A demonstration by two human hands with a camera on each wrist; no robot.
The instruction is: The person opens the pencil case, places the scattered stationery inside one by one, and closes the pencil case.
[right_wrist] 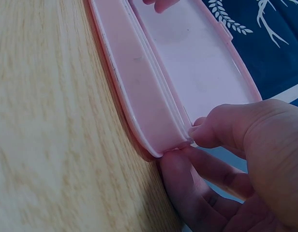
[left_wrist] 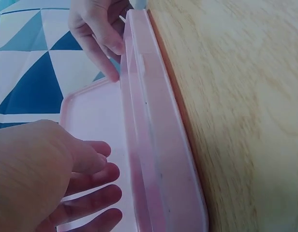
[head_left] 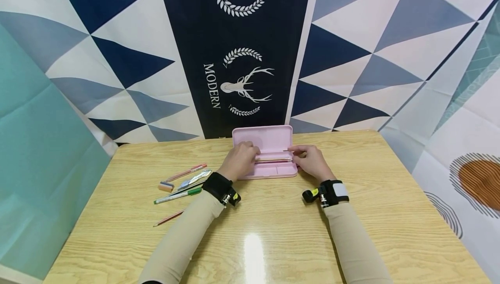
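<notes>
A pink pencil case (head_left: 267, 171) lies with its lid raised at the back of the table. Slim pencils (head_left: 273, 160) rest along its rear compartment. Over the left part of the case is my left hand (head_left: 240, 161), its fingers loosely bent and spread in the left wrist view, with nothing visible between them. My right hand (head_left: 311, 162) grips the case's right end. In the right wrist view the thumb (right_wrist: 219, 126) sits on the upper rim and fingers touch the end wall from below. The case's front wall (left_wrist: 163, 125) hides its contents in both wrist views.
Left of the case lie a red pen (head_left: 186, 172), an orange-and-blue eraser (head_left: 166, 186), a white marker with a green cap (head_left: 177, 195), a pencil (head_left: 169, 218) and shiny silvery-blue pieces (head_left: 195, 179). A patterned cloth (head_left: 250, 80) hangs behind the wooden table (head_left: 289, 232).
</notes>
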